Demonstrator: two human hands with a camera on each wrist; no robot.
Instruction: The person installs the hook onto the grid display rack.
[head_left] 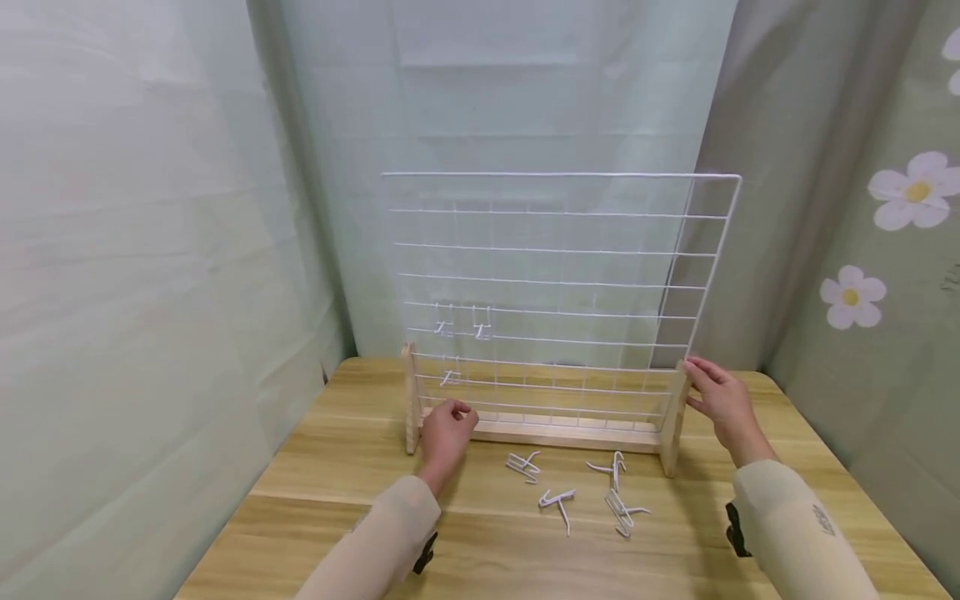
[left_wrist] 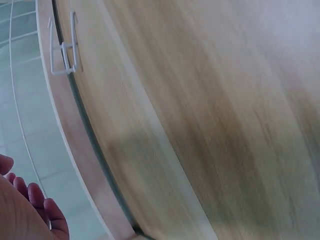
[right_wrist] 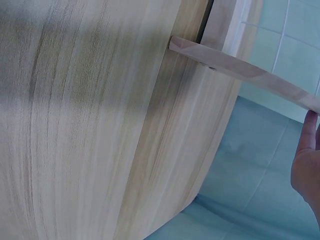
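A white wire grid panel (head_left: 570, 284) stands upright in a wooden stand (head_left: 540, 432). Three white wire hooks (head_left: 482, 331) hang on its left part, two side by side and one lower. My left hand (head_left: 446, 433) is in front of the grid's lower left corner, its fingers loosely bent; no held thing shows. In the left wrist view only the fingers (left_wrist: 37, 197) of that hand appear at the lower left. On the right, my right hand (head_left: 720, 400) holds the stand's right upright (head_left: 675, 425) near its top. A finger touches the upright's edge (right_wrist: 245, 70) in the right wrist view.
Several loose white wire hooks (head_left: 557, 502) lie on the wooden table (head_left: 315, 500) in front of the stand. One hook (left_wrist: 64, 47) shows by the base in the left wrist view. Pale curtains (head_left: 187, 250) hang around the table, with flowers on the right.
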